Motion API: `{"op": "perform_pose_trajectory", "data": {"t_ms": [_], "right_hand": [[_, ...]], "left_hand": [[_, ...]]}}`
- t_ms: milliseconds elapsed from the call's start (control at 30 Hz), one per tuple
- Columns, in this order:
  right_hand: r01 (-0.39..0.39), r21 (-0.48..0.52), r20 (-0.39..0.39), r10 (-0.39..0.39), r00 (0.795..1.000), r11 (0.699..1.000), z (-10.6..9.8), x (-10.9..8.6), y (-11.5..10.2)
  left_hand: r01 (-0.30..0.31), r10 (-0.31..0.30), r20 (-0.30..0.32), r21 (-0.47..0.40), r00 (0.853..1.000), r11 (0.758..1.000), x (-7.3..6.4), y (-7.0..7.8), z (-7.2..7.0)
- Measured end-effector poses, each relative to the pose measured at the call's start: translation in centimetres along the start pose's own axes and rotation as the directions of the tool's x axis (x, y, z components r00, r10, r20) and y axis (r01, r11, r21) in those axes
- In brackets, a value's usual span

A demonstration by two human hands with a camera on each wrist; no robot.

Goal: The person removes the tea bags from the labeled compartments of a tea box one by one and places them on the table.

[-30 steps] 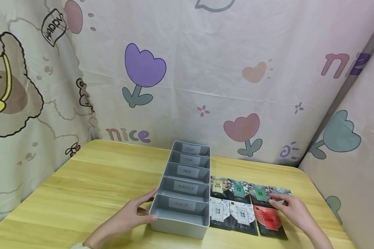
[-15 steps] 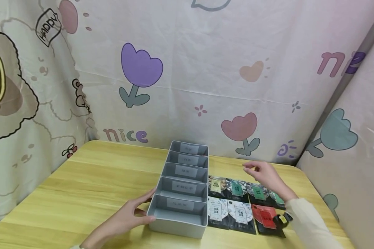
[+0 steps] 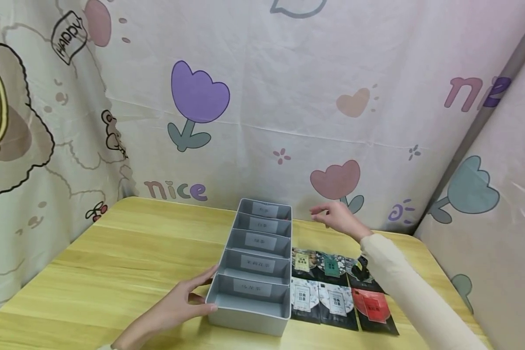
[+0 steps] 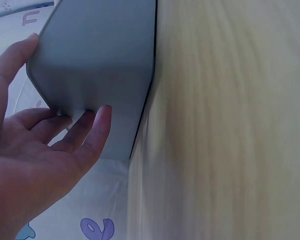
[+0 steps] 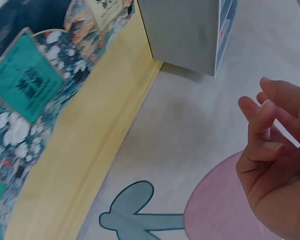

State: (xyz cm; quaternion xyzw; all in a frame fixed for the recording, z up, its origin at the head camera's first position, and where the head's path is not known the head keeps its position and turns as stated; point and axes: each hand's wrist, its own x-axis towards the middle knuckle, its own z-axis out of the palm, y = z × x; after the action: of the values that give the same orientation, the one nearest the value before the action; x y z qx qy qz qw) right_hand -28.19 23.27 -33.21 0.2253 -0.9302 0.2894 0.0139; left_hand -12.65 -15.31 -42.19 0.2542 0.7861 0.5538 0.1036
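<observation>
In the head view my left hand (image 3: 181, 304) holds the near left corner of a grey divided storage box (image 3: 245, 322), thumb at the front rim and fingers along the left side. The left wrist view shows its fingertips on the box's outer wall (image 4: 97, 55). My right hand (image 3: 336, 216) hovers over the far part of the table, right of the box, with loosely bent fingers. Nothing shows between those fingers (image 5: 262, 120) in the right wrist view. Flat tea packets lie in two rows right of the box, among them a yellow-labelled one (image 3: 303, 262) and a green-labelled one (image 3: 331, 265).
Nearer lie two white-labelled packets (image 3: 303, 296) and a red-labelled packet (image 3: 373, 306). My right sleeve (image 3: 402, 272) hides part of the far row. Paper labels (image 3: 252, 287) mark the box's compartments. A printed curtain (image 3: 262, 97) hangs behind the wooden table (image 3: 166, 238).
My right hand has risen from the packets at the right and moved left and away, towards the far end of the box. The left hand stays at the box corner.
</observation>
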Motion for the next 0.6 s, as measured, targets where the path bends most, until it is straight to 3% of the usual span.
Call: {"op": "perform_pose_trajectory", "data": {"t_ms": [300,433,600], "right_hand": [[-0.016,0.009,0.029,0.016,0.999,1.0,1.3,2.6,-1.2],[-0.019,0.131,0.049,0.013,0.999,0.991,2.0,3.4,-1.5],[-0.063,0.279,0.085,0.04,0.996,0.958,3.3,4.2,-1.1]], "left_hand": [[0.004,-0.004,0.002,0.006,1.0,1.0,0.0,0.0,-0.1],[0.004,-0.004,-0.004,0.006,1.0,1.0,0.0,0.0,-0.2],[-0.002,0.002,0.004,0.013,1.0,1.0,0.0,-0.1,0.0]]}}
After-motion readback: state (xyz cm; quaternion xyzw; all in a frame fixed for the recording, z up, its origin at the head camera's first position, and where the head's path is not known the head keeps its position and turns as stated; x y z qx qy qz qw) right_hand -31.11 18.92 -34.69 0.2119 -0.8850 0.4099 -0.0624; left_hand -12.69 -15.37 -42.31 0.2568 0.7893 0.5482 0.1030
